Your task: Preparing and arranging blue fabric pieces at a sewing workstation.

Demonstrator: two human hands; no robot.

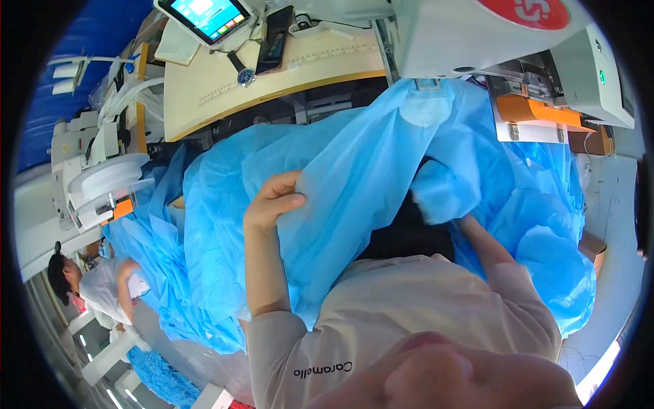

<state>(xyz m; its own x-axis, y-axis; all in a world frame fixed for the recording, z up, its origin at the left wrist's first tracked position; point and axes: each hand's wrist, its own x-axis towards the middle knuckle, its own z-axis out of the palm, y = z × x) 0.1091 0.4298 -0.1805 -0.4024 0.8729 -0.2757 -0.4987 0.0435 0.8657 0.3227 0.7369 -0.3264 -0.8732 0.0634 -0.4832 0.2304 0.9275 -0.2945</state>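
Observation:
A large sheet of thin, translucent blue fabric spreads over my lap and runs up under the head of a white sewing machine. My left hand pinches an edge of it between thumb and fingers, left of the middle. To the right, a bunched blue fold hangs in front of my right hand. Only the wrist and forearm of that arm show below the fold, so the right fingers are hidden. Dark cloth on my lap shows between the folds.
A pale worktable with a ruler strip holds a wristwatch, a phone and a lit screen. An orange part sits right of the machine. Another machine and a seated person are at left.

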